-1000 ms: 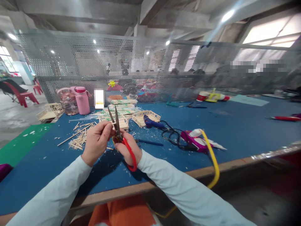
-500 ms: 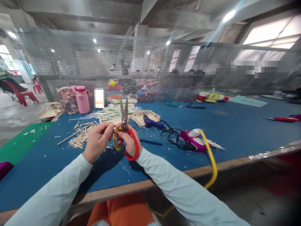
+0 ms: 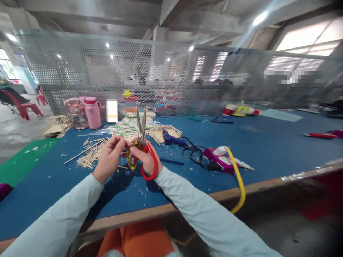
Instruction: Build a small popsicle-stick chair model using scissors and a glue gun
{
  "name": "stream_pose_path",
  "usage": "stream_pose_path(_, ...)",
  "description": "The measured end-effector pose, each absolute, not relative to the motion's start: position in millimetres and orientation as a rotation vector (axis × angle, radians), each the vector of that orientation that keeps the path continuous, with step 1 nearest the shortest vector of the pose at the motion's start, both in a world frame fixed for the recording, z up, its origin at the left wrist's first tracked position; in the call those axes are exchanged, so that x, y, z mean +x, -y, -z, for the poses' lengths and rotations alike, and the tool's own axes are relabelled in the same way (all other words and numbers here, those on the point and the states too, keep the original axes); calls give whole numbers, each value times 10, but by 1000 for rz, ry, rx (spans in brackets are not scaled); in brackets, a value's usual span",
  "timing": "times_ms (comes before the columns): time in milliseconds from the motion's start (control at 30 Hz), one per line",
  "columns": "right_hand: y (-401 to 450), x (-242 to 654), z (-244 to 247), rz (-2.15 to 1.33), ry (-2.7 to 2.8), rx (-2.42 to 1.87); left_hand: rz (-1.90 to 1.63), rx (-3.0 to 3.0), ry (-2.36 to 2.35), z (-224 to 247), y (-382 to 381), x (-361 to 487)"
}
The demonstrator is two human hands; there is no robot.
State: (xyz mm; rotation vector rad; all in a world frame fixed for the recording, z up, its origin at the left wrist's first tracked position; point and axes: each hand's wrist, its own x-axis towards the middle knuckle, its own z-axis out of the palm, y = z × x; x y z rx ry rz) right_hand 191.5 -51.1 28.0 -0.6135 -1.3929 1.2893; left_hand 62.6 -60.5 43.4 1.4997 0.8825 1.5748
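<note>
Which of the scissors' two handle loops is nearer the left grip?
The yellow loop, on the left of the scissors, closest to the left grip. The red loop sits farther right, at the right grip.

Readable text: none; words, numbers, brands and signs are all too blurred or small to make out.
Stick bundles (image 3: 140,120): green marks along the pale wrapping, which cannot be told as letters or pattern.
Clear pinkish bottle (image 3: 80,117): a pale mark on its side, its form unclear, with no lettering legible.
White panel (image 3: 112,109): a yellow-orange strip low on the bright face, the area pixelated, any wording lost.
Purple device (image 3: 218,162): nothing legible on its casing.
Scissors (image 3: 141,134): any stamp on the metal too small to read.
</note>
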Motion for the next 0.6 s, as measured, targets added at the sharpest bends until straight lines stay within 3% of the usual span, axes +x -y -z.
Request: stream_pose_path(600, 510, 1981, -218, -937, 1832, -680, -1870, 1877, -1250, -460, 597, 516)
